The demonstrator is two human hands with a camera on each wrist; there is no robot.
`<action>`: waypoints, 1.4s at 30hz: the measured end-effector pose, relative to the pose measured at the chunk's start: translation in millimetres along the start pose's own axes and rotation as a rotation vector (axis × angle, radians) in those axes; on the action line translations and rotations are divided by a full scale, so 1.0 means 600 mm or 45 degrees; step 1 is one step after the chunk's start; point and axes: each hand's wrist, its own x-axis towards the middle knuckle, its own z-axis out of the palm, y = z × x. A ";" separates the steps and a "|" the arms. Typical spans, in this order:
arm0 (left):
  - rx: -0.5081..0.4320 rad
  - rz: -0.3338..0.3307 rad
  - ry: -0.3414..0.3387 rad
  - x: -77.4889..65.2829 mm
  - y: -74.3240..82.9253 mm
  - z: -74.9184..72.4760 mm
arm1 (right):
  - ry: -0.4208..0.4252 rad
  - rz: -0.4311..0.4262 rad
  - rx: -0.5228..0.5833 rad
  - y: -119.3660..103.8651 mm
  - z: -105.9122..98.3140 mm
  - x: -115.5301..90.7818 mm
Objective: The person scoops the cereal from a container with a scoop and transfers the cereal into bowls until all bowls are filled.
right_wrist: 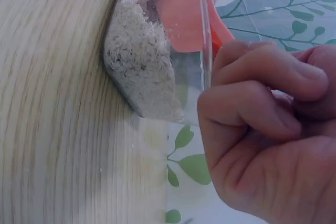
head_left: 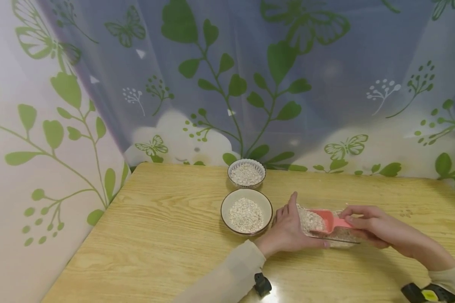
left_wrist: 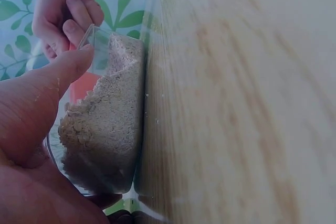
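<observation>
A clear plastic container [left_wrist: 97,166] of oat flakes [left_wrist: 107,114] stands on the table. My left hand [head_left: 288,231] grips its left end, thumb along the near rim and the other fingers round the end and far side. My right hand [head_left: 379,227] holds the handle of a pink scoop [head_left: 329,221], pinched between thumb and curled fingers. The scoop's bowl is down inside the container, with oat flakes in it. Through the clear wall in the right wrist view, the pink scoop [right_wrist: 181,14] shows among the flakes. Part of its handle is hidden by my right hand.
Just left of my left hand sits a cream bowl with a dark rim [head_left: 227,225], holding oat flakes. Behind it stands a smaller patterned bowl [head_left: 263,180], also with flakes. A leaf-printed cloth [head_left: 326,84] hangs at the wooden table's [head_left: 155,235] back edge.
</observation>
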 end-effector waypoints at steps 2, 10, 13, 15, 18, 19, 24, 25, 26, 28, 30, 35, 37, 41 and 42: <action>-0.001 -0.004 -0.004 0.000 0.001 0.000 | 0.010 -0.015 0.021 0.006 -0.006 -0.003; 0.005 0.022 -0.010 0.000 -0.001 -0.001 | -0.114 -0.088 0.271 0.044 -0.031 -0.012; 0.002 0.018 -0.011 0.000 -0.001 0.000 | -0.215 -0.122 0.442 0.060 -0.039 -0.014; 0.002 0.007 -0.005 0.000 0.000 0.000 | -0.272 -0.154 0.552 0.068 -0.042 -0.014; 0.003 -0.016 -0.002 -0.001 0.002 0.000 | -0.341 -0.207 0.697 0.076 -0.045 -0.015; 0.004 -0.022 -0.002 -0.001 0.002 0.001 | -0.362 -0.231 0.729 0.078 -0.046 -0.016; 0.016 -0.006 -0.013 0.000 0.002 0.000 | -0.488 -0.356 0.900 0.081 -0.045 -0.018; 0.018 0.001 -0.015 0.000 0.002 0.000 | -0.515 -0.380 0.939 0.082 -0.043 -0.017; 0.025 0.005 -0.014 0.000 0.002 -0.001 | -0.545 -0.404 0.985 0.083 -0.042 -0.016; 0.042 0.014 -0.014 0.001 0.002 -0.001 | -0.609 -0.454 1.063 0.084 -0.038 -0.015; 0.059 0.011 -0.016 0.001 0.003 -0.002 | -0.662 -0.506 1.118 0.083 -0.033 -0.014; 0.108 0.012 -0.025 0.000 0.006 -0.005 | -0.740 -0.592 1.215 0.079 -0.022 -0.011; 0.131 0.027 -0.030 0.000 0.006 -0.007 | -0.757 -0.604 1.252 0.078 -0.020 -0.010; 0.156 0.061 -0.046 0.000 0.005 -0.013 | -0.772 -0.629 1.269 0.078 -0.019 -0.009; 0.164 0.068 -0.050 0.000 0.005 -0.015 | -0.769 -0.633 1.264 0.078 -0.019 -0.008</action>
